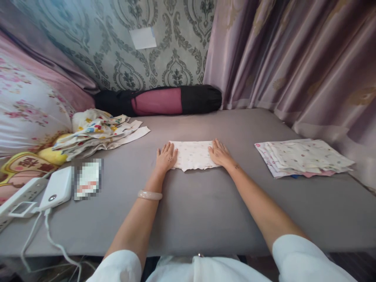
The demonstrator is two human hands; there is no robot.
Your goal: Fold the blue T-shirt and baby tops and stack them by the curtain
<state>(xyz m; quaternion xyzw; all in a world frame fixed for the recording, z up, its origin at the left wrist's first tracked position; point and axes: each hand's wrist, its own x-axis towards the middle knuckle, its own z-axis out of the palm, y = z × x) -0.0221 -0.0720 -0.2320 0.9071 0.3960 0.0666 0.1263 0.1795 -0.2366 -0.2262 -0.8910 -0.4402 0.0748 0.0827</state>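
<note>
A small white printed cloth [192, 154], folded into a rectangle, lies flat on the grey bed-like surface [202, 207] in front of me. My left hand [167, 156] rests flat along its left edge, fingers stretched out. On the opposite edge, my right hand [219, 152] also presses down with its fingers extended. Neither hand grips the cloth. The near edge of the cloth is wavy and uneven. To the right is a stack of folded printed cloths [305, 156]. A loose heap of printed cloths [100, 131] lies to the left.
A black and pink rolled bag [158, 101] lies along the wall. At the left are a white power bank [57, 188] with cables, a power strip [20, 201], a blurred-out item [87, 179] and a floral pillow [32, 109]. Purple curtains [264, 55] hang at the right.
</note>
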